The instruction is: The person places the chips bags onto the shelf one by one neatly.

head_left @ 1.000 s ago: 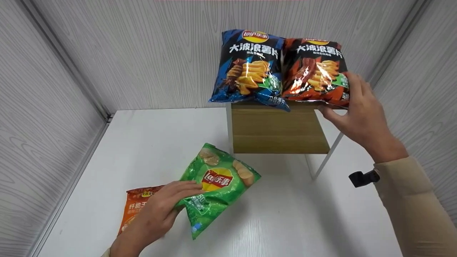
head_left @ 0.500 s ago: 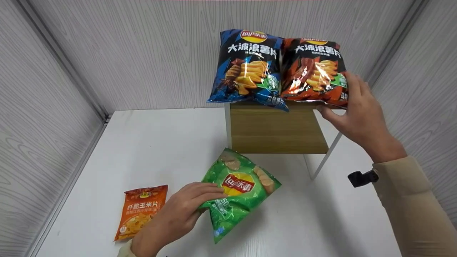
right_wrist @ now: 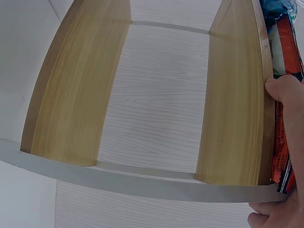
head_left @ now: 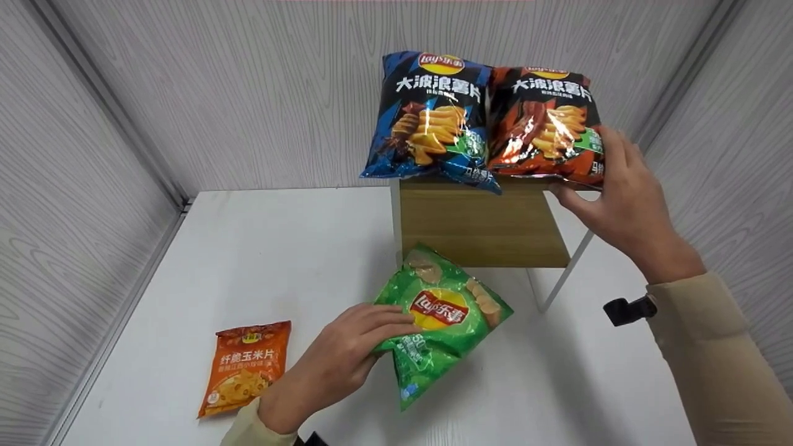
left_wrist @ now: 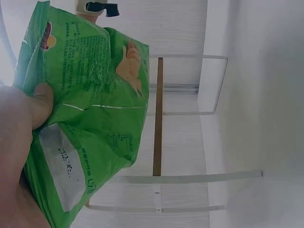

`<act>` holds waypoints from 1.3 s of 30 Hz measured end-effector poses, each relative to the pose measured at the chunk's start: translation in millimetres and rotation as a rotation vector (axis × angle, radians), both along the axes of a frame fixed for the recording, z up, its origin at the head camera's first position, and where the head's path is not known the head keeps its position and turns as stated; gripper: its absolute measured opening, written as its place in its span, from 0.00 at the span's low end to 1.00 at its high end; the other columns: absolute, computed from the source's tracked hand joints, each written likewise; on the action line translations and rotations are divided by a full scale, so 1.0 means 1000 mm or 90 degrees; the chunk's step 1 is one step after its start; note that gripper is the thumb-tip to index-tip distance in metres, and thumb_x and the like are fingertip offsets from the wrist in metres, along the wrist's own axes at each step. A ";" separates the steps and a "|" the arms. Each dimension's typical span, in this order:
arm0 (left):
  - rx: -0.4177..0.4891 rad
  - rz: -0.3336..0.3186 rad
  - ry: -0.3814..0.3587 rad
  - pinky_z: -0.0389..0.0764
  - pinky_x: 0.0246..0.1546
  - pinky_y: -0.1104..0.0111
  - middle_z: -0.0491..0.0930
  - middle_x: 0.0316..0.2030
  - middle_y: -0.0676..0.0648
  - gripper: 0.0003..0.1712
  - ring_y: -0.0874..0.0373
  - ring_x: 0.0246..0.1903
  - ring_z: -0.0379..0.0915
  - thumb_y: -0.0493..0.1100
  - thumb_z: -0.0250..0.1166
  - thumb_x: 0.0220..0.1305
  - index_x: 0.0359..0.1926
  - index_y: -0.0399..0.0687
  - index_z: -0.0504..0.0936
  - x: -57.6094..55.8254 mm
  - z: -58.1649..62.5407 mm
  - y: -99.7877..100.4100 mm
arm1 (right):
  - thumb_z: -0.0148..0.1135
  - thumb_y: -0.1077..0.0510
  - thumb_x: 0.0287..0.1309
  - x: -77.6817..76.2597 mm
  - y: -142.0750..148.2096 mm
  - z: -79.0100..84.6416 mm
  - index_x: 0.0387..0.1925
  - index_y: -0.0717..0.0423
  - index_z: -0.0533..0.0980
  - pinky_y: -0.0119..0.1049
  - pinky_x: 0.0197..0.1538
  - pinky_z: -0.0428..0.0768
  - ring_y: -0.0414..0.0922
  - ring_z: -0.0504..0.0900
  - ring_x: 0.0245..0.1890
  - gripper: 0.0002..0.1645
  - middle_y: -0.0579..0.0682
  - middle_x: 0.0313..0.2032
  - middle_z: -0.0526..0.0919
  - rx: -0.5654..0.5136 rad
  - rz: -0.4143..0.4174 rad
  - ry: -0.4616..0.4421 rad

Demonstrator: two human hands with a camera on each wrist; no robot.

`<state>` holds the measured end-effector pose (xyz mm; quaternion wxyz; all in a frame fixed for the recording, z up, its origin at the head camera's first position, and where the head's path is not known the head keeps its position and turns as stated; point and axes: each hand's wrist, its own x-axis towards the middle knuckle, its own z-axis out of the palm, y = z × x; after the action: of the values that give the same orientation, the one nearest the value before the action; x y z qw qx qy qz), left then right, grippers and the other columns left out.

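Note:
My left hand (head_left: 347, 347) pinches a green Lay's chip bag (head_left: 443, 316) by its left edge, with the thumb on the back of the bag (left_wrist: 90, 99) in the left wrist view. The bag is tilted in the air before the lower board. At the top of a small shelf rack (head_left: 483, 229), my right hand (head_left: 626, 192) grips the right front corner. Its thumb lies on the board's front edge (right_wrist: 267, 118), against the red-and-black chip bag (head_left: 548, 124). A blue-and-black chip bag (head_left: 430, 118) leans beside that one on the top board.
An orange corn-chip bag (head_left: 248, 371) lies flat on the white table (head_left: 279, 248) at the left. Grey wood-grain panels (head_left: 248, 80) enclose the back and both sides. Thin metal legs (head_left: 564, 279) support the rack.
My left hand has carried the green chip bag rightward, then slightly up toward the lower board, uncovering the orange bag. The right hand and the two upper bags stay in place.

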<state>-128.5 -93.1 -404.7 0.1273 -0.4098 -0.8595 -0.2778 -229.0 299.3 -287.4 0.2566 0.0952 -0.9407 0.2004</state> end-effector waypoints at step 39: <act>-0.056 0.115 0.146 0.78 0.62 0.60 0.79 0.59 0.53 0.22 0.57 0.61 0.74 0.47 0.59 0.72 0.65 0.58 0.75 -0.072 -0.002 0.124 | 0.64 0.37 0.58 0.000 0.000 0.000 0.76 0.47 0.49 0.65 0.55 0.74 0.59 0.68 0.59 0.53 0.62 0.69 0.62 0.000 0.002 0.003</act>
<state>-200.6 30.8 -407.0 0.2308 -0.3652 -0.8840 -0.1789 -229.2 299.5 -287.3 0.2588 0.0977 -0.9399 0.2005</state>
